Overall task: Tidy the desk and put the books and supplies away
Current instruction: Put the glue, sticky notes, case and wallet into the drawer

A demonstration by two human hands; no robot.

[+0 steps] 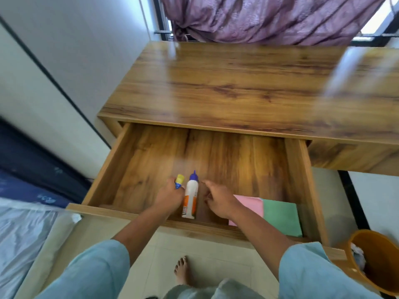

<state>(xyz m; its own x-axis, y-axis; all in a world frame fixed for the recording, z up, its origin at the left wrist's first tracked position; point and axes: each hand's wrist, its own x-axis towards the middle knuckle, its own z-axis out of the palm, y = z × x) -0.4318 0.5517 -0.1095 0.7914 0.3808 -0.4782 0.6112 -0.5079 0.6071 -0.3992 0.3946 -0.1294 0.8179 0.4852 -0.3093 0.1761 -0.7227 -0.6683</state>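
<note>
nearest to me, my two pale blue sleeves (95, 270) frame a bare foot (182, 270) on the tiled floor. near right, an orange bin (380, 255) holds crumpled paper; near left is the edge of a bed (21, 234).

past the drawer's (151, 215) near front board, both my hands are inside the open drawer. my left hand (170, 196) is curled tight round a small glue stick (179, 181); only its yellow cap and a bit of blue body stick out past the knuckles at the far side of the fist. my right hand (218, 199) holds nothing that i can see: fingers loosely bent, the forefinger stretched toward the far side, palm down just above the drawer floor. motion blur keeps me from saying whether the fingertips touch the wood.

between the two hands lies a white glue bottle (190, 197) with an orange label, flat on the drawer floor, its blue nozzle pointing far and its base near the front board. it sits just beside my left hand, possibly touching it, and is a little apart from my right.

right of my right wrist, in the drawer's near right corner, a pink sheet (251, 205) lies partly under a green one (280, 219); whether these are papers or thin books i cannot tell.

farther on, the drawer floor is bare wood. beyond it is the glossy desk top (237, 83), and at the far edge a bunched purple curtain (259, 18) hangs by the window.
</note>
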